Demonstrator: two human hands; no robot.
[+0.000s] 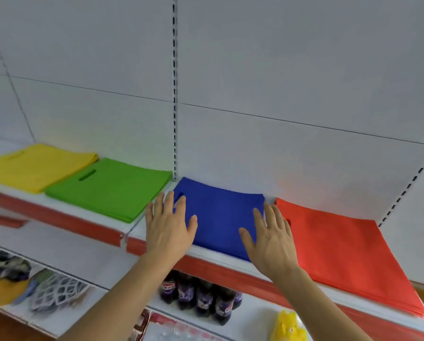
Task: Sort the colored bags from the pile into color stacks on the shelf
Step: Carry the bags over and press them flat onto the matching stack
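Note:
Four flat stacks of bags lie side by side on the white shelf: yellow at far left, then green, blue and red. My left hand lies flat with straight, spread fingers on the blue stack's left edge, near its handle slot. My right hand lies flat with spread fingers on the blue stack's right side, its outer fingers at the gap beside the red stack. Neither hand holds a bag. The pile is out of view.
The shelf has a red front strip and a white back panel with a slotted upright. On the lower shelf stand dark soda bottles, a yellow packet, a white mesh item and other goods at left.

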